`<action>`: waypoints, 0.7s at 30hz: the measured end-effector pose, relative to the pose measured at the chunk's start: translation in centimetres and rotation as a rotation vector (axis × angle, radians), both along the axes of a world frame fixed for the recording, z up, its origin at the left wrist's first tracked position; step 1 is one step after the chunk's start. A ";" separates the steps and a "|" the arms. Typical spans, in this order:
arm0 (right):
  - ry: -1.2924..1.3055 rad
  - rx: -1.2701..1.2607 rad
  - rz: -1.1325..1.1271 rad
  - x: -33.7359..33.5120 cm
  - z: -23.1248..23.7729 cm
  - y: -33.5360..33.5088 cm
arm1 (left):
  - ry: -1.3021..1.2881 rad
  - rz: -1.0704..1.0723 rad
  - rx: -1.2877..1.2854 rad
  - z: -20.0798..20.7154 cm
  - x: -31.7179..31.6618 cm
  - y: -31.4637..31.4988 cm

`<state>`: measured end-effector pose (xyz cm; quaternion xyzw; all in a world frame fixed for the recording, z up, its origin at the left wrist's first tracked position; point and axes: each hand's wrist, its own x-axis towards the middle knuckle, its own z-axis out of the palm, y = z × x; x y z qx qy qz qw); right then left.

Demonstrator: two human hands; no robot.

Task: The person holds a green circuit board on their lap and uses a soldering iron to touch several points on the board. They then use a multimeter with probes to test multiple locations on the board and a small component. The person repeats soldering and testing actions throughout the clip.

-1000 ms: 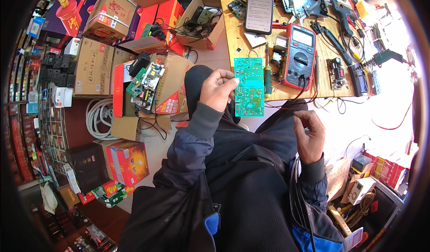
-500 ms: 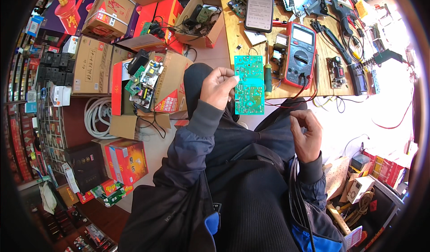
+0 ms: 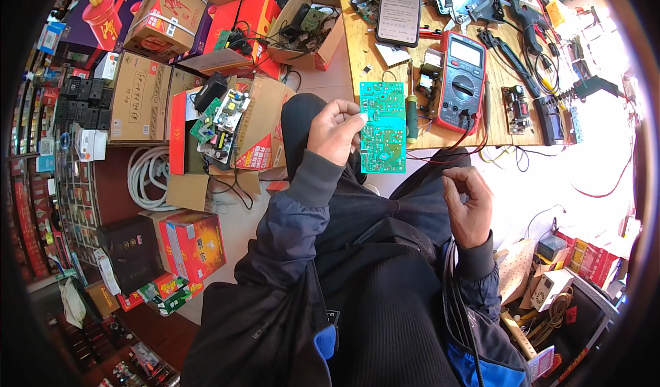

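Note:
My left hand (image 3: 335,134) pinches the left edge of a green circuit board (image 3: 383,139), thumb on top. The board hangs upright over my lap, its trace side with solder points facing me. Its upper end overlaps the near edge of the wooden table (image 3: 426,139). Above my right thigh, my right hand (image 3: 469,205) is loosely curled, thumb toward the fingers, and I see nothing in it. A red multimeter (image 3: 462,81) lies on the table beyond the board. Beside the board is a screwdriver with a green handle (image 3: 412,120).
A phone (image 3: 399,9) lies at the table's back left. Pliers (image 3: 467,12), a small board (image 3: 517,110) and cables lie farther right. To my left, an open carton (image 3: 265,122) holds circuit boards, near coiled white hose (image 3: 148,181) and stacked boxes (image 3: 141,98). Red test leads hang over the table edge.
The circuit board has shifted very slightly upward in view with my left hand. My right hand is nearly still, its curled shape unchanged.

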<state>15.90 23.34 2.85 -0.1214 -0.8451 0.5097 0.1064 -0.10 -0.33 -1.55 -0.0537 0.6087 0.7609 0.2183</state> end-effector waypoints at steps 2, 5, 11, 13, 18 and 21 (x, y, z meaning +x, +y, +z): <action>-0.001 0.001 -0.001 0.0 0.0 0.0 | 0.000 0.001 -0.004 0.0 0.0 0.0; -0.001 0.007 0.003 0.0 0.0 0.0 | 0.001 0.003 -0.003 0.1 0.0 0.1; -0.006 0.008 0.008 -0.1 0.1 0.0 | -0.007 0.007 0.004 0.1 0.0 0.1; -0.008 0.010 0.012 -0.1 0.1 0.0 | -0.006 0.008 0.006 0.1 0.0 0.1; -0.007 0.001 0.015 -0.1 0.2 0.0 | -0.002 0.004 0.007 0.1 0.0 0.1; -0.002 0.009 0.018 -0.1 0.2 0.0 | 0.001 0.002 0.003 0.1 0.0 0.1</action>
